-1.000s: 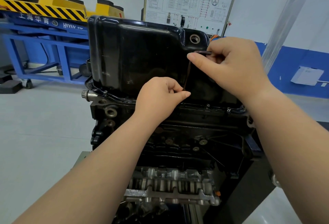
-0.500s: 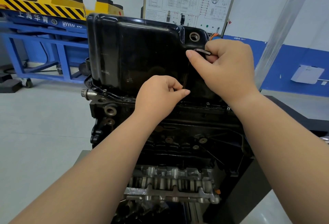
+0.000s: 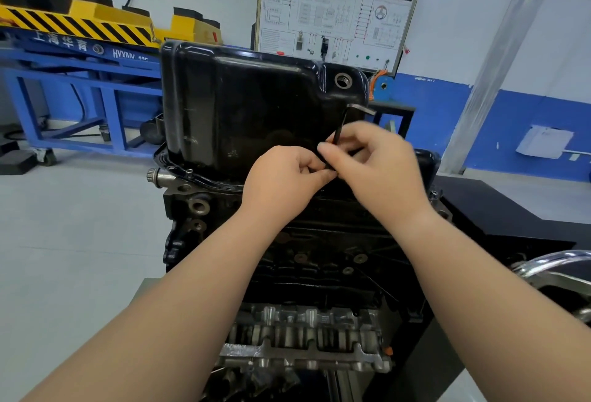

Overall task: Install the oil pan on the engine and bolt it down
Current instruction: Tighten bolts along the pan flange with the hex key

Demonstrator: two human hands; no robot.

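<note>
A glossy black oil pan [image 3: 249, 104] sits on top of the dark engine block [image 3: 319, 257], its flange along the block's upper edge. A black L-shaped hex key [image 3: 347, 115] stands upright against the pan's near side, its short arm pointing right at the top. My left hand [image 3: 281, 181] pinches the key's lower end at the flange. My right hand [image 3: 380, 168] pinches the shaft just above it. The key's tip and the bolt under it are hidden by my fingers.
A blue and yellow lift frame [image 3: 80, 59] stands at the back left. A white wiring training board [image 3: 339, 8] is behind the pan. A black bench [image 3: 511, 210] lies to the right, with a shiny curved pipe [image 3: 550, 264] at the right edge. The grey floor [image 3: 70, 242] lies to the left.
My right hand has slid down from the key's short top arm to its shaft, close to my left hand. The top arm now shows bare. My left hand stays at the flange.
</note>
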